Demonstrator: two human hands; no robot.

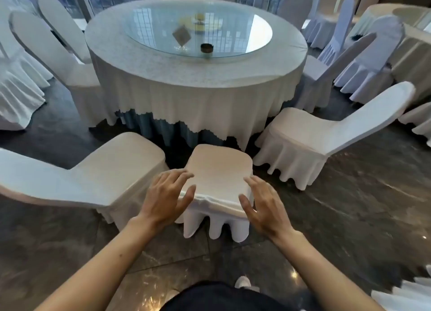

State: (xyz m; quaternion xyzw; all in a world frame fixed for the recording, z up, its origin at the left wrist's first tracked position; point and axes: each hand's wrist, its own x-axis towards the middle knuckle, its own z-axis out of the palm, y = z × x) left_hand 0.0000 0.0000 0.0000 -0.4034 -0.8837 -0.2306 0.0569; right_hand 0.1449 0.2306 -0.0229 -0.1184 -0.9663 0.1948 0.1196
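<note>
I had both hands spread wide, fingers straight and gripping nothing. My left hand [166, 194] lay at the near left corner of the white-covered chair [219, 170], and my right hand [261, 208] at its near right corner. That chair stood on the dark floor [349, 194], just before the round table [198, 73], between a left neighbour chair [116, 156] and a right neighbour chair [300, 133].

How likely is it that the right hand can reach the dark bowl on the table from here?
Probably not. The right hand is beside the chair, and that chair and a wide stretch of table lie between it and the bowl, which sits far in on the glass.
</note>
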